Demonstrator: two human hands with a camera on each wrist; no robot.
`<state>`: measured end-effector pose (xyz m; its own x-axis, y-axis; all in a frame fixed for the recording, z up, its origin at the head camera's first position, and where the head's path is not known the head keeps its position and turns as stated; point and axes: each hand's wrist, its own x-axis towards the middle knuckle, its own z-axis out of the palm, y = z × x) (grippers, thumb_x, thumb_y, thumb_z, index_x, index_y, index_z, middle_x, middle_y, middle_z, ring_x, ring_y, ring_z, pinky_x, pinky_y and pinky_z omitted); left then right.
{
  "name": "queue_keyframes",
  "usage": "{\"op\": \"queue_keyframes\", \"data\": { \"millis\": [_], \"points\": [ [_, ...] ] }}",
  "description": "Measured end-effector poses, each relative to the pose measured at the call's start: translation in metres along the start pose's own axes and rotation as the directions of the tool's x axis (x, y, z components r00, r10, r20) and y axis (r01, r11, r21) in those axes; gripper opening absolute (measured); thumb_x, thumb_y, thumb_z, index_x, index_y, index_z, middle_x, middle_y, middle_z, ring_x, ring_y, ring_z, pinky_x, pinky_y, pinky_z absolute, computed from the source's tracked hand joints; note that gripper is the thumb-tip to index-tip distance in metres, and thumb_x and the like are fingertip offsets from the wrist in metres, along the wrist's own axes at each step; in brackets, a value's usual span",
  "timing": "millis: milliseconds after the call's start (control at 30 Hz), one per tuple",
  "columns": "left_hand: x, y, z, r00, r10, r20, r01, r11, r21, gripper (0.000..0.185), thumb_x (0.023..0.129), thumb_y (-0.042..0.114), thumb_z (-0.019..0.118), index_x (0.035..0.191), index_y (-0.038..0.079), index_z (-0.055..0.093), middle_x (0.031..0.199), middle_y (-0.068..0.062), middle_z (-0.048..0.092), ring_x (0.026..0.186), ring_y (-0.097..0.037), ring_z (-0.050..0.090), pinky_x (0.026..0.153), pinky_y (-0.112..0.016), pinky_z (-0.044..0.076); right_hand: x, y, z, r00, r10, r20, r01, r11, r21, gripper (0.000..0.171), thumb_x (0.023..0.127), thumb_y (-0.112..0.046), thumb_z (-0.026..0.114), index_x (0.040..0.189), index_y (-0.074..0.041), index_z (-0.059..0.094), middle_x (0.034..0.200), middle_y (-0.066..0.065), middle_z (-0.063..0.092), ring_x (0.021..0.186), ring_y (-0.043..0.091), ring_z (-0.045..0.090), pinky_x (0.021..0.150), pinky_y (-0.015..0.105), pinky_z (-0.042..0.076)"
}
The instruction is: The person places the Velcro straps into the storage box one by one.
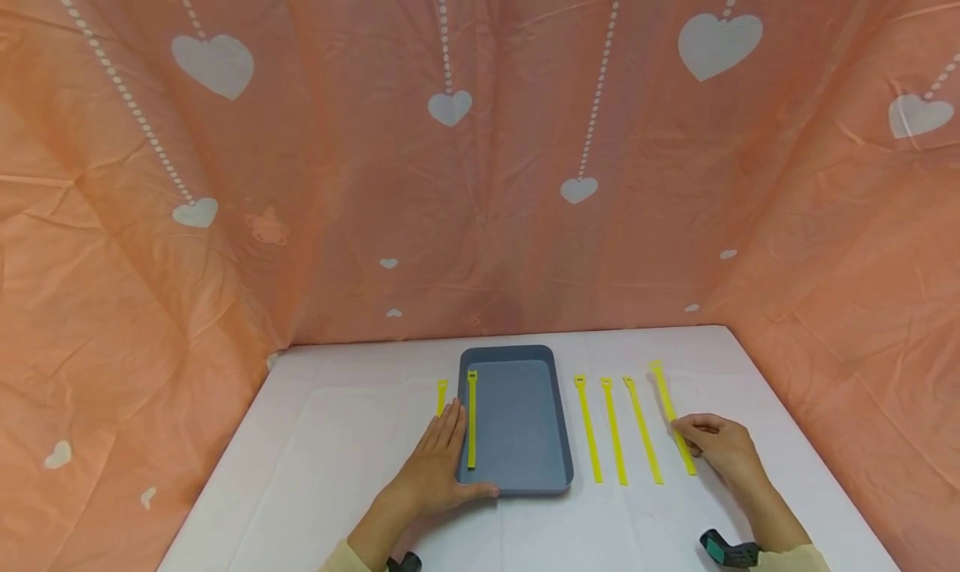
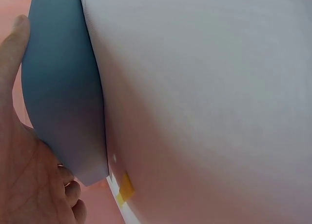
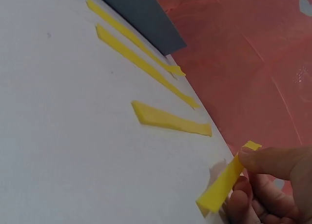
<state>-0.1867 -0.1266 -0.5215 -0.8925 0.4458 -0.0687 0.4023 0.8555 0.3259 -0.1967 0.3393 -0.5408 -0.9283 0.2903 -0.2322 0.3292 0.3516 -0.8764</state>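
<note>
A grey-blue tray [image 1: 555, 422] lies on the white table, with one yellow strap [image 1: 471, 422] inside along its left wall. My left hand [image 1: 438, 464] lies flat against the tray's left side [image 2: 58, 87], thumb along its near edge. Another yellow strap [image 1: 442, 393] lies just left of the tray, partly under my fingers. Right of the tray three yellow straps [image 1: 615, 439] lie side by side. My right hand [image 1: 712, 443] pinches the rightmost yellow strap [image 1: 670, 405] and lifts its near end [image 3: 226, 182] off the table.
The white table [image 1: 337, 472] ends at its far edge near the orange heart-patterned cloth [image 1: 480, 180], which hangs behind and on both sides. Dark wrist straps [image 1: 727, 547] show at the bottom of the head view.
</note>
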Motion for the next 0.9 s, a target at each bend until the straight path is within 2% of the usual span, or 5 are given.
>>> {"op": "queue_keyframes", "data": {
  "millis": [233, 367, 600, 733, 900],
  "points": [
    [-0.0004, 0.0000, -0.0002, 1.000, 0.002, -0.001, -0.002, 1.000, -0.012, 0.137, 0.083, 0.087, 0.067, 0.171, -0.001, 0.010, 0.180, -0.018, 0.001, 0.167, -0.035, 0.005, 0.134, -0.054, 0.016, -0.0027, -0.0020, -0.0033, 1.000, 0.002, 0.008, -0.003, 0.996, 0.090, 0.026, 0.101, -0.022, 0.078, 0.110, 0.003, 0.077, 0.080, -0.005, 0.069, 0.074, 0.011, 0.062, 0.065, 0.024, 0.055],
    [-0.0003, 0.0001, -0.0003, 1.000, 0.000, 0.002, 0.000, 1.000, -0.010, 0.137, 0.083, 0.088, 0.066, 0.171, 0.000, 0.009, 0.180, -0.018, 0.001, 0.167, -0.035, 0.005, 0.134, -0.054, 0.016, -0.0052, -0.0035, -0.0033, 1.000, 0.003, -0.002, -0.003, 0.990, 0.143, 0.025, 0.103, -0.020, 0.075, 0.113, 0.003, 0.075, 0.079, -0.006, 0.070, 0.072, 0.011, 0.063, 0.065, 0.024, 0.056],
    [-0.0001, -0.0004, -0.0003, 1.000, -0.004, 0.008, 0.004, 1.000, -0.008, 0.137, 0.083, 0.088, 0.065, 0.172, 0.000, 0.009, 0.180, -0.017, 0.001, 0.167, -0.034, 0.005, 0.134, -0.053, 0.016, -0.0068, -0.0033, -0.0016, 0.999, 0.018, -0.028, -0.013, 0.985, 0.173, 0.030, 0.104, -0.019, 0.074, 0.121, 0.005, 0.069, 0.080, -0.007, 0.069, 0.073, 0.011, 0.062, 0.066, 0.024, 0.056],
    [-0.0002, -0.0005, -0.0010, 1.000, -0.002, 0.007, 0.002, 1.000, -0.008, 0.137, 0.084, 0.088, 0.066, 0.171, 0.000, 0.009, 0.180, -0.018, 0.001, 0.167, -0.034, 0.005, 0.134, -0.052, 0.015, -0.0078, -0.0048, -0.0008, 0.999, 0.026, -0.029, -0.019, 0.975, 0.222, 0.027, 0.103, -0.022, 0.077, 0.117, 0.000, 0.071, 0.080, -0.010, 0.070, 0.073, 0.009, 0.064, 0.068, 0.022, 0.057],
    [-0.0001, -0.0006, -0.0011, 1.000, 0.003, 0.005, -0.003, 1.000, -0.005, 0.136, 0.084, 0.087, 0.066, 0.171, -0.001, 0.009, 0.180, -0.018, 0.002, 0.167, -0.034, 0.005, 0.134, -0.052, 0.015, -0.0092, -0.0078, 0.0032, 1.000, 0.003, 0.013, -0.006, 0.962, 0.272, 0.019, 0.102, -0.023, 0.078, 0.110, -0.007, 0.074, 0.081, -0.012, 0.072, 0.074, 0.007, 0.066, 0.070, 0.022, 0.059]
  ]
}}
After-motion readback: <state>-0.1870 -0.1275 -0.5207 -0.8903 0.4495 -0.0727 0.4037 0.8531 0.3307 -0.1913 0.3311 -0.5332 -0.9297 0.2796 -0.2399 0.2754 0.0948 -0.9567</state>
